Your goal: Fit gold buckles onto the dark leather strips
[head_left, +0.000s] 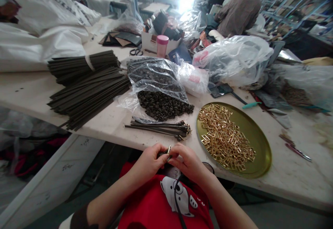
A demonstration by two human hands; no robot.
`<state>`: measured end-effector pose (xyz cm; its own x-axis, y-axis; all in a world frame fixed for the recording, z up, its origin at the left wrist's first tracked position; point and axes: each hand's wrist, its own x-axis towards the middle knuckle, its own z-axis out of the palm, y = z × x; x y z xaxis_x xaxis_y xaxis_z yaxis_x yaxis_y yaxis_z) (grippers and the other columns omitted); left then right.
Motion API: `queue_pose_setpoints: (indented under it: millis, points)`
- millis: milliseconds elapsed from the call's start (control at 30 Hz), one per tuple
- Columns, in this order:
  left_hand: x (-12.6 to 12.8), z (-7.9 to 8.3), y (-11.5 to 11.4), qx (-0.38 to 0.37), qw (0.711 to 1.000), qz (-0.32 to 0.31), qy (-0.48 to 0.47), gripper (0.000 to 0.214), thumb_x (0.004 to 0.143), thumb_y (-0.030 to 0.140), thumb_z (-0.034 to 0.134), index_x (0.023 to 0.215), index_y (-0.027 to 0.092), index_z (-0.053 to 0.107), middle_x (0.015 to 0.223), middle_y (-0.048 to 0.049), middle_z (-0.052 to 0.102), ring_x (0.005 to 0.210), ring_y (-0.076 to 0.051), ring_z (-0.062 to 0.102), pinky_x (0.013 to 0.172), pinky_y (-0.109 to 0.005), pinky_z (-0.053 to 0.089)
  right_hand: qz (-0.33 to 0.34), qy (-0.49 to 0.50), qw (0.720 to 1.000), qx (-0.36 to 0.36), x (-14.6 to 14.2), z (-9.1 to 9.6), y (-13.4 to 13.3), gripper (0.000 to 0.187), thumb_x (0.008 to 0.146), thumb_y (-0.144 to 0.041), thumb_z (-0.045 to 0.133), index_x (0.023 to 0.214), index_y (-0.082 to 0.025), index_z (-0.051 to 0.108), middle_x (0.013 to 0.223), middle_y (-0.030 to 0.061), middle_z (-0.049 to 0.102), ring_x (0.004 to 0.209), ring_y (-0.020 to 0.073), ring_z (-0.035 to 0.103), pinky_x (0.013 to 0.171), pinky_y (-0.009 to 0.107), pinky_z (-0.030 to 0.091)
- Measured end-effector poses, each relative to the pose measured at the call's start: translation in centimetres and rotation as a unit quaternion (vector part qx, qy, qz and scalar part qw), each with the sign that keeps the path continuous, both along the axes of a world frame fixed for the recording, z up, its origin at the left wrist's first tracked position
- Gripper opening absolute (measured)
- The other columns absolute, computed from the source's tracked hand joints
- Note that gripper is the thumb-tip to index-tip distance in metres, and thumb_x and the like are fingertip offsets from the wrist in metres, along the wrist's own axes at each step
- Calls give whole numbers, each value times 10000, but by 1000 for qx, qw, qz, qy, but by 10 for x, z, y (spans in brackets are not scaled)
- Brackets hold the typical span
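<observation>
In front of my lap, just below the table edge, both hands meet with their fingers pinched closed. My left hand (153, 158) and my right hand (188, 159) grip a dark strap (177, 197) whose tail hangs over the red apron. At its end a gold buckle (169, 149) shows between the fingertips; fingers hide how strap and buckle join. Just beyond my hands lies a small bundle of straps with buckles (158, 127). Behind it, dark loops (161, 107) spill from a clear plastic bag (156, 71). Gold buckles (226, 135) heap on a round gold tray (260, 164) to the right.
Stacks of long dark strips (91, 90) lie left on the white table (23, 93). A pink-lidded cup (161, 47), black scissors (136, 51), a teal-handled tool (251, 105) and snips (298, 152) are farther off. Another person (238, 12) is in the background.
</observation>
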<state>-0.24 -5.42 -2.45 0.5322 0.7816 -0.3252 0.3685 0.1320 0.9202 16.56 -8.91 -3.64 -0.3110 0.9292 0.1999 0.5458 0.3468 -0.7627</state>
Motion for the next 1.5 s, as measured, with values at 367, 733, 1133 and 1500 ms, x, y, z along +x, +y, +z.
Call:
queue_pose_setpoints:
  millis: [367, 733, 1133, 1500]
  points:
    - [1, 4, 2, 9, 999, -36, 0, 183, 799, 264, 469, 854, 145, 596, 626, 17, 587, 537, -106, 515, 504, -196, 377, -21, -8, 1000, -6, 1, -3, -6, 67, 805, -188, 496, 739, -201, 492, 668, -16, 537, 605, 118, 492, 542, 216, 392]
    - [5, 6, 1, 42, 997, -50, 28, 213, 830, 281, 417, 870, 155, 584, 640, 9, 600, 576, -125, 551, 537, -213, 385, -98, -4, 993, -60, -4, 0, -6, 103, 743, -118, 490, 702, -201, 445, 617, -35, 520, 549, 105, 499, 504, 207, 390]
    - [8, 8, 1, 19, 997, -79, 2, 214, 837, 300, 416, 842, 156, 573, 627, 18, 586, 567, -112, 528, 521, -198, 369, -189, 75, 979, -16, -1, -3, -6, 105, 774, -206, 559, 832, -214, 472, 656, -38, 570, 589, 119, 564, 544, 222, 455]
    - [16, 8, -1, 31, 997, -76, 11, 240, 856, 310, 390, 735, 158, 531, 577, 36, 537, 530, -102, 498, 510, -199, 352, -219, 29, 971, 95, -12, -12, -12, 119, 856, -262, 482, 868, -212, 589, 668, 0, 627, 603, 141, 591, 566, 251, 467]
